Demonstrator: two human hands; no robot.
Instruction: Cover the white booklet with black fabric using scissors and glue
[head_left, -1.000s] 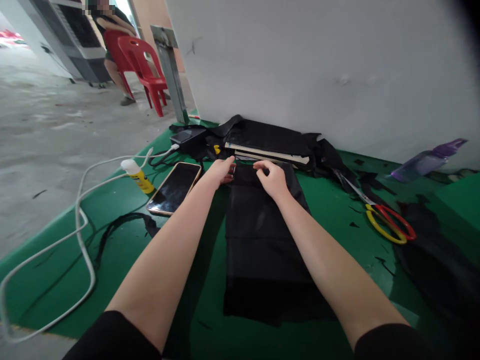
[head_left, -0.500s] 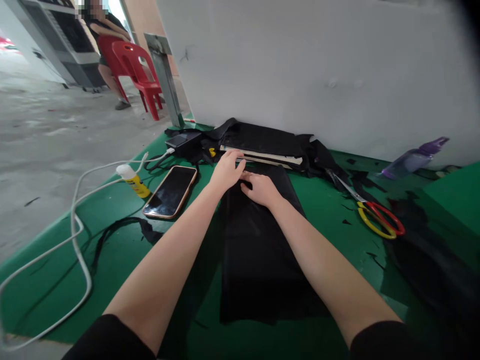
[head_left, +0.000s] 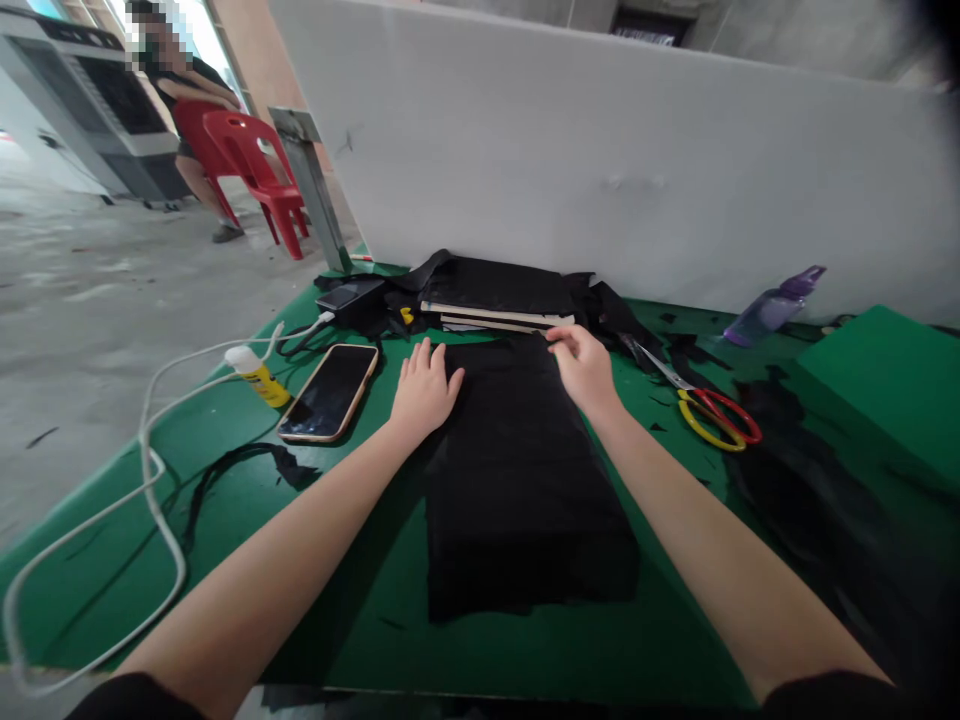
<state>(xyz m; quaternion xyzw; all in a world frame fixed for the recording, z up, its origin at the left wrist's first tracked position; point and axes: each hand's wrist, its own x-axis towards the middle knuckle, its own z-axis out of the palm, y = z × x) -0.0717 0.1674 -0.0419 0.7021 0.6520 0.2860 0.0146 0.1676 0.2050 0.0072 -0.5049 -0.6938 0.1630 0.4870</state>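
A long black cloth-covered block (head_left: pixel 525 470) lies lengthwise in front of me, with the cloth hanging over its near end. My left hand (head_left: pixel 429 388) rests flat by its far left edge, fingers stretched out and slightly apart. At the far right corner, my right hand (head_left: pixel 586 368) has its thumb and fingertips pinched together on the black cloth. Just beyond the block lies a black-covered bundle (head_left: pixel 510 283) with pale board edges (head_left: pixel 495 316) showing at its front.
Left of the block lie a phone (head_left: pixel 330 392), a glue stick (head_left: pixel 259 378) and a white cable (head_left: pixel 159 500). Red-and-yellow scissors (head_left: pixel 720 418), a purple bottle (head_left: pixel 772 312) and black scraps lie right on the green table (head_left: pixel 345 650). A person sits beyond, near red chairs (head_left: pixel 259 165).
My hands were together at the block's far end; they have parted, left hand to the left edge, right hand to the right corner. The view has tilted up somewhat.
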